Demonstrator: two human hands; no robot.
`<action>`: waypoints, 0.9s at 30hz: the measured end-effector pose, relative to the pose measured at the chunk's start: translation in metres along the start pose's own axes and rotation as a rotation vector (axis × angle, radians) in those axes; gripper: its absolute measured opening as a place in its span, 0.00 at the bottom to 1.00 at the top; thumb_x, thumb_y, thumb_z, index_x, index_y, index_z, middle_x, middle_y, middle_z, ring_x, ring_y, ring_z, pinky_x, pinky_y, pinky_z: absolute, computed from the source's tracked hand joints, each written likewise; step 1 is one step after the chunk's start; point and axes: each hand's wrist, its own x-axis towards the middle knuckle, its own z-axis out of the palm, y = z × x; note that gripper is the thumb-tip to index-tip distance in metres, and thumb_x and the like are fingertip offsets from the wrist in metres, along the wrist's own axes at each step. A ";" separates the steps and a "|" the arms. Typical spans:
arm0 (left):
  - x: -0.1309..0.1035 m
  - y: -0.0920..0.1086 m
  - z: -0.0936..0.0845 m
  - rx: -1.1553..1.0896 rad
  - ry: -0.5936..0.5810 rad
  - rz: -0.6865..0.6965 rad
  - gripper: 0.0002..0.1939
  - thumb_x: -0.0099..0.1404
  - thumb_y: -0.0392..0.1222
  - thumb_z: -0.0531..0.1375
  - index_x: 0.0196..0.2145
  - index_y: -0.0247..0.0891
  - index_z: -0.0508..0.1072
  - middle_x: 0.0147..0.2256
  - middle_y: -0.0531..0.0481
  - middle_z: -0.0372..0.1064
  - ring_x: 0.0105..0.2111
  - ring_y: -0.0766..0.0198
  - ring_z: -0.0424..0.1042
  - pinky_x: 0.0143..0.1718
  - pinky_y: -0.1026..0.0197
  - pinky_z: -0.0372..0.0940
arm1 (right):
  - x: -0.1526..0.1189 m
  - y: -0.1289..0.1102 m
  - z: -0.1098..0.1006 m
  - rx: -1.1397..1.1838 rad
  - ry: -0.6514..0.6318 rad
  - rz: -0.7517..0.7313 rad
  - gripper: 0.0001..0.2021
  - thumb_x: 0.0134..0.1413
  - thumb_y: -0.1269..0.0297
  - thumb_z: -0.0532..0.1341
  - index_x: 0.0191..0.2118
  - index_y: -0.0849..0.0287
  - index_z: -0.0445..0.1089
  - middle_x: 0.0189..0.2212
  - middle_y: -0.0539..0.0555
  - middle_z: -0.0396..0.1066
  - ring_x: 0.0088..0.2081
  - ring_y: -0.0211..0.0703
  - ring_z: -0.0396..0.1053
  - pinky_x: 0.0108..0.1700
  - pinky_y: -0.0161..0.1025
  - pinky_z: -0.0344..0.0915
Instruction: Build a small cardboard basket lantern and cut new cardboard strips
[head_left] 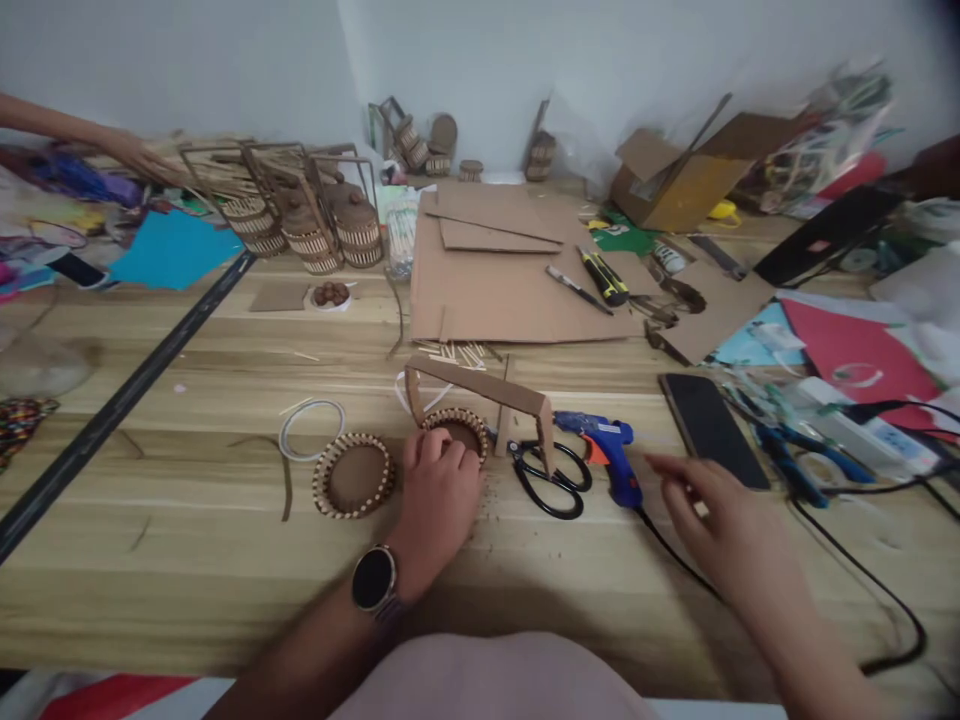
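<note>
left of the glue gun point(619, 466), the left hand point(441, 492) covers part of a small basket point(454, 413), grip unclear; right of it, the right hand point(721, 520) is half-open, seemingly empty. the basket looks light, crushable, best held by its rim.
</note>
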 end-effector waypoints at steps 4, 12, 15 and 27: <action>0.000 0.000 0.000 -0.006 0.009 -0.008 0.06 0.63 0.39 0.66 0.29 0.36 0.74 0.31 0.48 0.73 0.44 0.50 0.65 0.48 0.46 0.59 | -0.042 0.007 0.011 -0.067 -0.053 -0.047 0.17 0.64 0.62 0.49 0.50 0.57 0.71 0.42 0.58 0.77 0.37 0.48 0.77 0.35 0.40 0.71; -0.001 0.000 -0.002 -0.031 -0.047 -0.031 0.06 0.65 0.40 0.63 0.31 0.37 0.75 0.33 0.47 0.74 0.46 0.50 0.65 0.50 0.45 0.59 | -0.031 0.001 0.012 -0.295 -0.078 -0.137 0.19 0.66 0.59 0.47 0.48 0.58 0.73 0.38 0.60 0.78 0.36 0.55 0.77 0.31 0.46 0.69; 0.000 0.001 -0.005 -0.032 -0.085 -0.039 0.05 0.66 0.40 0.63 0.32 0.36 0.75 0.34 0.46 0.74 0.47 0.49 0.65 0.50 0.43 0.59 | -0.019 -0.006 0.012 -0.212 -0.127 -0.035 0.20 0.65 0.50 0.49 0.47 0.55 0.73 0.39 0.59 0.78 0.35 0.54 0.77 0.30 0.45 0.69; 0.003 -0.008 -0.021 -0.088 -0.168 -0.007 0.05 0.63 0.36 0.64 0.29 0.36 0.74 0.32 0.47 0.74 0.45 0.50 0.65 0.49 0.45 0.60 | 0.010 0.008 0.020 0.316 -0.104 0.360 0.11 0.50 0.52 0.62 0.34 0.53 0.72 0.25 0.55 0.74 0.26 0.50 0.71 0.27 0.42 0.64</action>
